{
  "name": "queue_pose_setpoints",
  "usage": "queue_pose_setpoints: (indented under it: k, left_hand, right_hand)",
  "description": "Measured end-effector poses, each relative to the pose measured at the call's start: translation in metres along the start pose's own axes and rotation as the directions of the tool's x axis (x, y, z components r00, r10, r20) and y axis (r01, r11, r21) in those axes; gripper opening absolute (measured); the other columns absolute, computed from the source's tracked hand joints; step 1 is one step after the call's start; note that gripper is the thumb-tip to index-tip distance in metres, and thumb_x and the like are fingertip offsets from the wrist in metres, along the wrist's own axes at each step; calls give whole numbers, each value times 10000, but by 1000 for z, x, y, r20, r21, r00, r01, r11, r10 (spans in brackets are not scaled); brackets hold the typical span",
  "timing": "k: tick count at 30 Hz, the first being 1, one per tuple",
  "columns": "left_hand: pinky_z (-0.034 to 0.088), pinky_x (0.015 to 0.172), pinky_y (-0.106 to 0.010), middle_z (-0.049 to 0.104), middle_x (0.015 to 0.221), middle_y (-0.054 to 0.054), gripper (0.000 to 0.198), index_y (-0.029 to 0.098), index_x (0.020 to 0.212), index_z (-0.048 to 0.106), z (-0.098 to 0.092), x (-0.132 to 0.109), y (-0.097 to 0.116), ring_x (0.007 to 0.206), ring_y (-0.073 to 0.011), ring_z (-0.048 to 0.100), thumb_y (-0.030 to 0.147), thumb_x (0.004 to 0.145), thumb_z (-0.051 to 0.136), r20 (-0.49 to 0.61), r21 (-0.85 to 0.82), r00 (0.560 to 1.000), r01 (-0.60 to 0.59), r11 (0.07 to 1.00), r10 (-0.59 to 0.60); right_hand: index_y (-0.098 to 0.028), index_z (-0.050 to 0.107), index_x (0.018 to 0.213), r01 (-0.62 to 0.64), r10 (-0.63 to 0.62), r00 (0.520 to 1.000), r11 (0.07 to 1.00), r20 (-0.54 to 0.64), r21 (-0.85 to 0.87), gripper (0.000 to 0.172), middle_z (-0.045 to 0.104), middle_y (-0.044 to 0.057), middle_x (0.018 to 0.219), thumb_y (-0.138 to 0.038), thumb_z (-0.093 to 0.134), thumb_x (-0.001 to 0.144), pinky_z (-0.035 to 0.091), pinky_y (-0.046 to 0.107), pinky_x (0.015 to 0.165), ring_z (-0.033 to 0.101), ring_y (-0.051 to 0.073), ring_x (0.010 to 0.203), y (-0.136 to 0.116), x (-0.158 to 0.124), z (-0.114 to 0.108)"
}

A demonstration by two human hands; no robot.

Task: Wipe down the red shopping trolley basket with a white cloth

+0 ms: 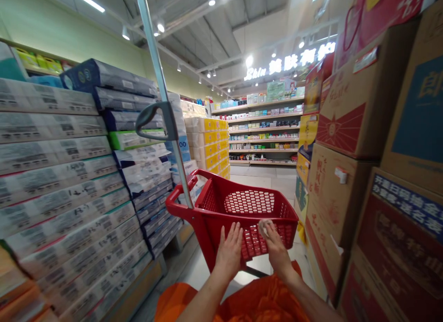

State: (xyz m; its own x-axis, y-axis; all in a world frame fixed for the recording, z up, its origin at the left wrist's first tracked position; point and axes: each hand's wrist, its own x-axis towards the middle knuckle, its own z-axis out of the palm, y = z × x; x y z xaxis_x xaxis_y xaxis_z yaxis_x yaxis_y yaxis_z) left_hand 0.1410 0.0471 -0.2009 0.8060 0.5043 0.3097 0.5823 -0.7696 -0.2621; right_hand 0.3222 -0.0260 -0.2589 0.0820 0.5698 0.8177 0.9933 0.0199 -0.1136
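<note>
A red plastic shopping cart [207, 211] with a perforated basket stands sideways in front of me. My left hand [229, 248] lies against the basket's near side, its fingers stretched out flat and nothing in it. To the right, near the basket's upper rim, my right hand [275, 246] presses a small crumpled whitish cloth [265, 227] to the perforated side. The inside of the basket shows only in part. A silvery metal pole [152, 40] with a dark grey loop handle [169, 121] rises at the cart's push-bar end.
Tall stacks of wrapped paper packs [62, 174] line the left side. Cardboard cartons [342, 96] are piled close on the right. Yellow-and-white packs [209, 142] stand behind the cart. Farther back, shelves of small goods [263, 128] face the aisle floor [256, 179].
</note>
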Motion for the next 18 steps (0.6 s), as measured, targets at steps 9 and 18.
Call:
queue_pose_setpoints:
  k: [9, 18]
  left_hand:
    - [81, 1052, -528, 177, 1436, -89, 653, 104, 1347, 238, 8, -14, -15, 1332, -215, 41, 147, 707, 359, -87, 38, 994, 70, 997, -67]
    - [136, 1050, -491, 214, 1426, -84, 612, 123, 1350, 242, -6, -37, -43, 1317, -225, 148, 191, 754, 361, -64, 35, 990, 129, 991, -127]
  right_hand:
    - [-213, 175, 1366, 87, -86, 996, 994, -27, 66, 646, 243, 60, 1413, 41, 254, 777, 339, 396, 1009, 184, 204, 1292, -38, 27, 3]
    - [-224, 236, 1352, 213, -214, 977, 974, 11, 76, 662, 264, 32, 1404, 48, 288, 751, 384, 350, 982, 198, 186, 1289, -58, 12, 23]
